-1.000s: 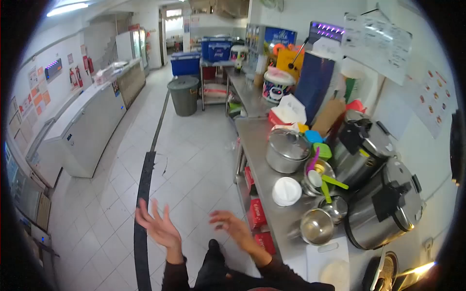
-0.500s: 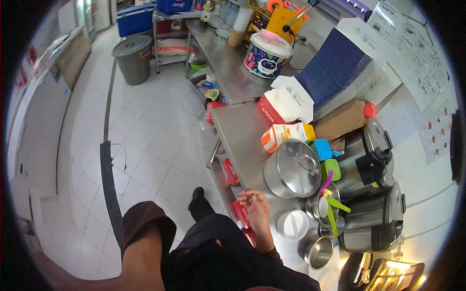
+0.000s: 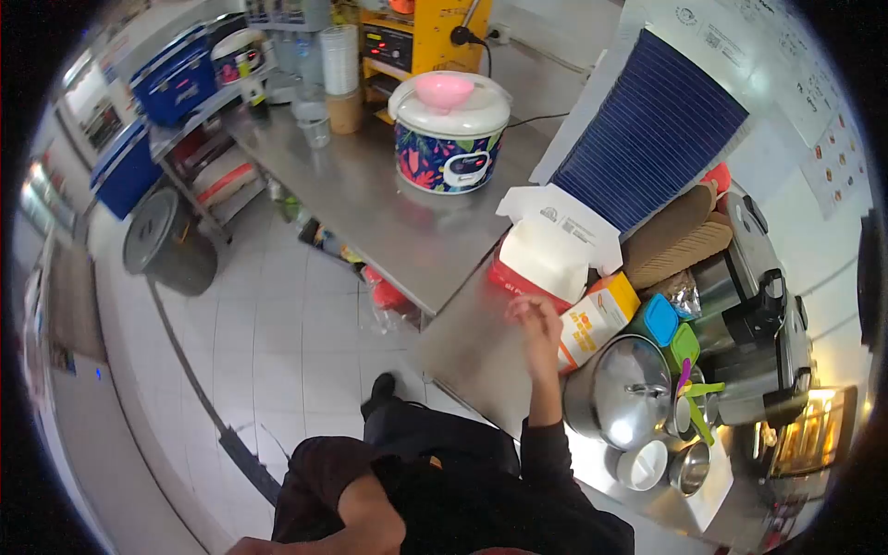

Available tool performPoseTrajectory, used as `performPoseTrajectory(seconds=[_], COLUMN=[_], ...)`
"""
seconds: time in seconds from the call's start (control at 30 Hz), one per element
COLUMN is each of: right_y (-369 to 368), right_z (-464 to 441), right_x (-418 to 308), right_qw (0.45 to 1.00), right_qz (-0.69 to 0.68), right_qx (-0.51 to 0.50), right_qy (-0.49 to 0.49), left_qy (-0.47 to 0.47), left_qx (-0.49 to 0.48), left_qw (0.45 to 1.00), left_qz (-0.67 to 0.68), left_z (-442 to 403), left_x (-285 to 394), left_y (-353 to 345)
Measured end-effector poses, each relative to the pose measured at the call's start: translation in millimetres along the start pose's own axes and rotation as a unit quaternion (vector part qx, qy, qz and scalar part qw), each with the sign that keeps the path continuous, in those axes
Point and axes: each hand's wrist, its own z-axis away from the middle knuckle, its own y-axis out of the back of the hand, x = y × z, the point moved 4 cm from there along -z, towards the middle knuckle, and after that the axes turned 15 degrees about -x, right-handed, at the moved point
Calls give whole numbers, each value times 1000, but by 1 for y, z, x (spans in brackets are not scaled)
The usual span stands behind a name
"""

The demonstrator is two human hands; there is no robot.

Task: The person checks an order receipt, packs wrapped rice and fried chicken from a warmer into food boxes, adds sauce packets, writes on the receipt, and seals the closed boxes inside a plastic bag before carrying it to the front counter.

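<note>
My right hand (image 3: pixel 538 326) is over the steel counter, with loosely bent fingers, some apart, and nothing seen in them. Its fingertips are close to the red lower wall of a white-lidded cardboard box (image 3: pixel 546 250); I cannot tell if they touch it. An orange and white carton (image 3: pixel 592 324) stands just right of the hand. Behind the box leans a tall stack of dark blue folded cardboard (image 3: pixel 647 129). My left forearm (image 3: pixel 365 523) bends across the bottom, and its hand is out of view.
A flowered rice cooker (image 3: pixel 449 153) with a pink bowl (image 3: pixel 444 91) on its lid stands on the farther counter. Near my right arm are a large lidded steel pot (image 3: pixel 620 393), a white bowl (image 3: pixel 642 464) and a small steel bowl (image 3: pixel 690 468). A grey bin (image 3: pixel 171 245) is on the floor.
My right hand has moved forward along the counter, from beside the steel pot to the red and white box. The view has turned and come closer to the rice cooker.
</note>
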Motion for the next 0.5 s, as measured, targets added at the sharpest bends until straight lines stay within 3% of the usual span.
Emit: performPoseTrajectory(seconds=[0.03, 0.07, 0.17, 0.2, 0.23, 0.27, 0.3, 0.33, 0.37, 0.4, 0.43, 0.5], right_y=[8, 18, 43, 46, 53, 47, 54, 69, 76, 62, 64, 65], right_z=[-23, -47, -105, -120, -131, -137, -140, -138, -137, -141, -142, -131], right_x=[13, 25, 79, 97, 110, 111, 124, 144, 157, 130, 133, 143], right_qw=[1000, 993, 932, 906, 875, 864, 893, 915, 928, 906, 914, 926], right_qz=[15, 106, 328, 384, 439, 438, 357, 272, 181, 153, 117, 45], right_qx=[24, 56, 138, 149, 158, 134, 106, 77, 46, 70, 84, 116], right_qy=[10, -18, -70, -100, -129, -210, -251, -288, -322, -388, -380, -355], left_qy=[-35, -33, -76, 36, 151, 377, 577, 664, 740, 787, 827, 805], left_qx=[10, -16, -110, -79, -49, -140, -229, -242, -260, -265, -273, -341], left_qw=[999, 997, 947, 990, 984, 911, 779, 705, 618, 557, 492, 479], left_qz=[-2, 67, 292, 107, -80, -93, -93, -67, -47, -25, -2, 80], left_z=[10, 15, 39, 65, 96, 122, 154, 196, 239, 280, 315, 365], left_x=[-15, -42, -33, -46, -58, -81, -100, -113, -123, -122, -120, -117], left_y=[24, 47, 138, 162, 186, 210, 237, 255, 272, 283, 293, 289])
